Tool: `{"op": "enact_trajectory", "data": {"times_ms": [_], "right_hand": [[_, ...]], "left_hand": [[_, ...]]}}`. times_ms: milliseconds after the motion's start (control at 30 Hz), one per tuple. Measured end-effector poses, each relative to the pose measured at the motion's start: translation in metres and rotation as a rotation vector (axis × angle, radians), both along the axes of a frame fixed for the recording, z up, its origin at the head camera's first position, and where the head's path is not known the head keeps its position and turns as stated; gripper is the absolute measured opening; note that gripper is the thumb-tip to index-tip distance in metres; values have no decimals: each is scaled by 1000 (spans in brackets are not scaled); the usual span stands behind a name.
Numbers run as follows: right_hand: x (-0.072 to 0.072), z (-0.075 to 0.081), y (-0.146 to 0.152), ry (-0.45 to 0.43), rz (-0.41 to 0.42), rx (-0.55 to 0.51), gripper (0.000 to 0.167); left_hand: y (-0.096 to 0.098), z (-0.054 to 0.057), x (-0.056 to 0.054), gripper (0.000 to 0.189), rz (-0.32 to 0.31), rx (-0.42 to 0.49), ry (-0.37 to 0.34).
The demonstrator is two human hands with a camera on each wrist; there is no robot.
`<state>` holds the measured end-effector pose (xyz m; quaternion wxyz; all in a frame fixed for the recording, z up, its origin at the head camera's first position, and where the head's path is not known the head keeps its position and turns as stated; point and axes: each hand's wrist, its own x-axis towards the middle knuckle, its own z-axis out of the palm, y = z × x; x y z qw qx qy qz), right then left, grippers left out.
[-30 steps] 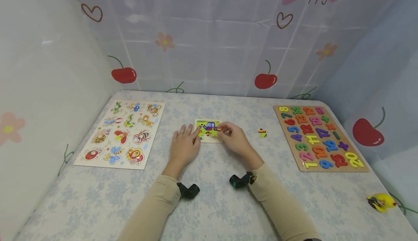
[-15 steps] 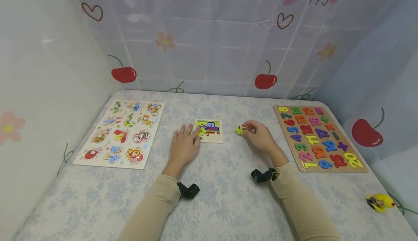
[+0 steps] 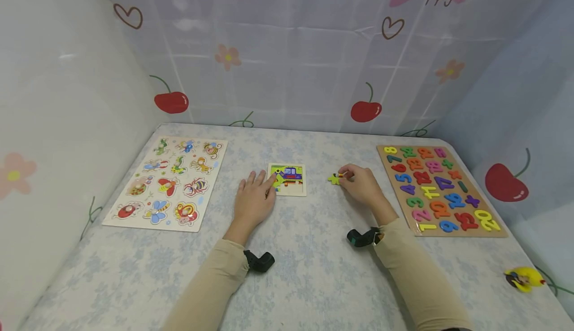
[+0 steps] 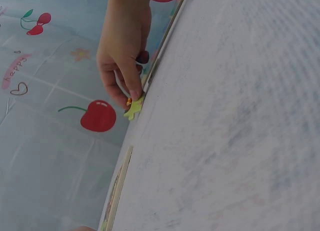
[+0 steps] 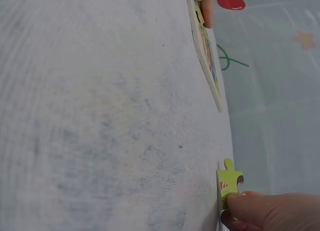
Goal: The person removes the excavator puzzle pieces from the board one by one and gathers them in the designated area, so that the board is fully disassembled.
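Right hand (image 3: 360, 184) pinching a green puzzle piece (image 3: 333, 179), right of frame centre.
A second ago the hand was at the small puzzle (image 3: 292, 175), mid-frame; now thumb and fingers close narrowly on the piece, well apart from the puzzle, so fitting it seems undone. The left hand (image 3: 254, 199), fingers extended, touches the puzzle's left edge, apparently gripping nothing.

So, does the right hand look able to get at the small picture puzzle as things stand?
Likely yes. The right hand pinches a green puzzle piece, but nothing visible blocks its way to the small picture puzzle, and the left hand covers only part of the puzzle's left side.
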<state>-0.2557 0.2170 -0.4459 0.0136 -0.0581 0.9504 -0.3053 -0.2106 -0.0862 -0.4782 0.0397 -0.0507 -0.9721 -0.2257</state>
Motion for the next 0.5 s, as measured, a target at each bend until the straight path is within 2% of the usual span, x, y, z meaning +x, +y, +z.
{"op": "enact_trajectory", "data": {"times_ms": [500], "right_hand": [[-3,7,-1,-10,-37,177,23]], "left_hand": [[0,0,0,47,5,-11,4]]}}
